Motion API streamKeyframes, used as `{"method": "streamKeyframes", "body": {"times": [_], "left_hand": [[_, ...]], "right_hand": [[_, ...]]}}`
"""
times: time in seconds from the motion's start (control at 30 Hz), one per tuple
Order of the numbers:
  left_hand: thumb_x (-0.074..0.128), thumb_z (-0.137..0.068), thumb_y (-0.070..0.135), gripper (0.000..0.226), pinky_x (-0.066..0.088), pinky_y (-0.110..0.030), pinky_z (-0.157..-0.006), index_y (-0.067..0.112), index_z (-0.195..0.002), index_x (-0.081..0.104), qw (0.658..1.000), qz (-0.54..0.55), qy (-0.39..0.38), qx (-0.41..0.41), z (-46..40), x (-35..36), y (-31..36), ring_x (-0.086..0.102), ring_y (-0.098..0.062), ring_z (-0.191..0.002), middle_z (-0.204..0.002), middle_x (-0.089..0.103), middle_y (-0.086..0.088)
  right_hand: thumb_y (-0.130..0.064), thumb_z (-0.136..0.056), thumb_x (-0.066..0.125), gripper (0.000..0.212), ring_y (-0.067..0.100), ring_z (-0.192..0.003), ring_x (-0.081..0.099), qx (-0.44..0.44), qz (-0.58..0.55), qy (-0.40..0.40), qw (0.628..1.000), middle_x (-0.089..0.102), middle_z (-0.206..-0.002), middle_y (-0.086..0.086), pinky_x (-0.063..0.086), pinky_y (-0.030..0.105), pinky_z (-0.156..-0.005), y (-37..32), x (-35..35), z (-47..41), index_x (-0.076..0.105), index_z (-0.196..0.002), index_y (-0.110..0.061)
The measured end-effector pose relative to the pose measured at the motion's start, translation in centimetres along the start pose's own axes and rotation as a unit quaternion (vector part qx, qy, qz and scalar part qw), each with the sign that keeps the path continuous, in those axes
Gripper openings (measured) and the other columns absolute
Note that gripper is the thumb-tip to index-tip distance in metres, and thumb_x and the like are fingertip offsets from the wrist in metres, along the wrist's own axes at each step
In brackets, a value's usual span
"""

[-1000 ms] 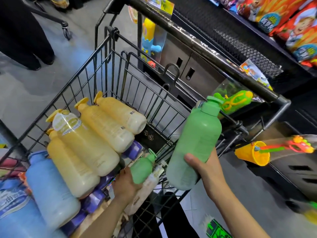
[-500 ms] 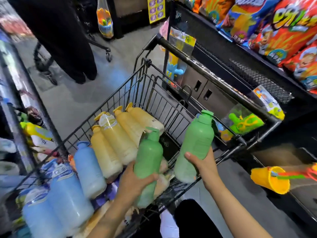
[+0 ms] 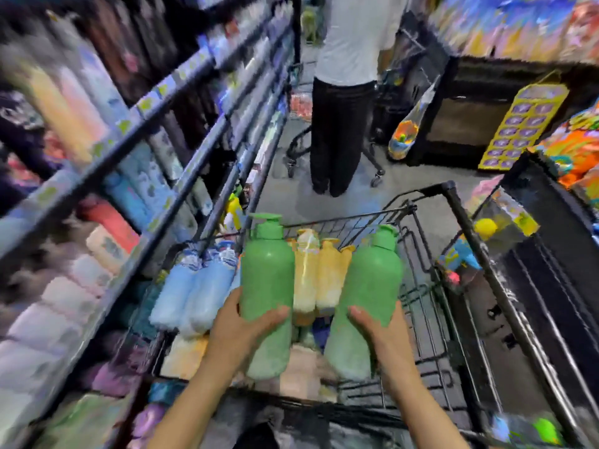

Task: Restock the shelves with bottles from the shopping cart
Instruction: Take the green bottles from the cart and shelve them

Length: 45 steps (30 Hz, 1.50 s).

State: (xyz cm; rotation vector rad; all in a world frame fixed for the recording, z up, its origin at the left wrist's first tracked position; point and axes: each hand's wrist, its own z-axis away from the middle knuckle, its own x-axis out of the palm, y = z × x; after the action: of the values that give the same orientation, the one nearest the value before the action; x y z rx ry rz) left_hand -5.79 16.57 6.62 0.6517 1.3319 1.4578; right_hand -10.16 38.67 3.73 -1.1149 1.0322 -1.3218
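**Green bottles lifted above the cart**

Green pump bottle (image 3: pixel 267 280), upright, gripped low on its body by left hand (image 3: pixel 241 328), fingers curled round the front. Second green bottle (image 3: pixel 372 286), flip cap uppermost, leaning slightly right, held by right hand (image 3: pixel 382 332), thumb across the front, fingers wrapped behind. Both held over shopping cart (image 3: pixel 453 202), side by side but apart. Between and behind them, yellow bottles (image 3: pixel 319 277) lying in the basket; to the left, pale blue bottles (image 3: pixel 194 286) stacked against the wire. Stocked shelves (image 3: pixel 136 131) just left of the cart, heavily blurred. Ahead in the aisle, standing person (image 3: pixel 343 92) seen from behind.
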Motion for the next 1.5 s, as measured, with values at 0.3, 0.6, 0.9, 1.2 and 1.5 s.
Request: {"method": "streamKeyframes", "body": {"times": [0.3,0.6,0.9,1.2,1.5], "left_hand": [[0.09,-0.047,0.029,0.055,0.056,-0.03,-0.063,0.023,-0.096,0.066,0.947,0.152,0.273,-0.081,18.9,-5.0,-3.0,0.072,-0.015,-0.075,-0.085,0.076,0.005],[0.079,-0.036,0.051,0.088,0.053,-0.05,-0.09,0.015,-0.114,0.062,0.813,0.198,0.534,-0.12,40.2,-9.2,-7.3,0.069,-0.031,-0.094,-0.103,0.072,-0.011],[0.081,-0.047,0.039,0.066,0.057,-0.04,-0.078,0.012,-0.106,0.066,0.669,0.218,0.703,-0.106,63.8,-10.4,-12.5,0.071,-0.028,-0.089,-0.096,0.075,-0.01],[0.078,-0.037,0.048,0.074,0.056,-0.032,-0.059,0.011,-0.099,0.065,0.59,0.218,0.773,-0.085,80.9,-13.7,-16.6,0.071,-0.024,-0.073,-0.086,0.075,-0.01],[0.079,-0.043,0.047,0.069,0.058,-0.038,-0.068,0.012,-0.103,0.067,0.609,0.241,0.755,-0.032,86.4,-22.1,-19.4,0.072,-0.03,-0.082,-0.092,0.075,-0.01]], "right_hand": [[-0.044,-0.043,0.08,0.083,0.013,-0.089,0.068,-0.053,0.101,-0.285,0.952,0.069,-0.104,0.005,0.054,0.024,-0.072,-1.8,5.2,5.5,0.054,-0.114,-0.008],[-0.044,-0.042,0.082,0.077,0.018,-0.087,0.068,-0.044,0.113,-0.563,0.818,0.071,-0.097,0.001,0.054,0.027,-0.073,-0.2,15.2,21.7,0.057,-0.106,-0.011],[-0.034,-0.04,0.085,0.069,0.0,-0.075,0.069,-0.011,0.105,-0.737,0.667,0.073,-0.088,-0.005,0.051,0.014,-0.062,2.5,18.5,45.2,0.054,-0.1,-0.019],[-0.047,-0.032,0.083,0.083,0.01,-0.086,0.07,-0.008,0.131,-0.804,0.58,0.071,-0.099,0.0,0.055,0.029,-0.072,6.1,18.4,64.5,0.054,-0.106,-0.022],[-0.051,-0.033,0.082,0.086,0.007,-0.086,0.069,-0.032,0.177,-0.808,0.561,0.07,-0.102,-0.004,0.053,0.028,-0.069,7.0,22.1,73.1,0.054,-0.111,-0.026]]}}
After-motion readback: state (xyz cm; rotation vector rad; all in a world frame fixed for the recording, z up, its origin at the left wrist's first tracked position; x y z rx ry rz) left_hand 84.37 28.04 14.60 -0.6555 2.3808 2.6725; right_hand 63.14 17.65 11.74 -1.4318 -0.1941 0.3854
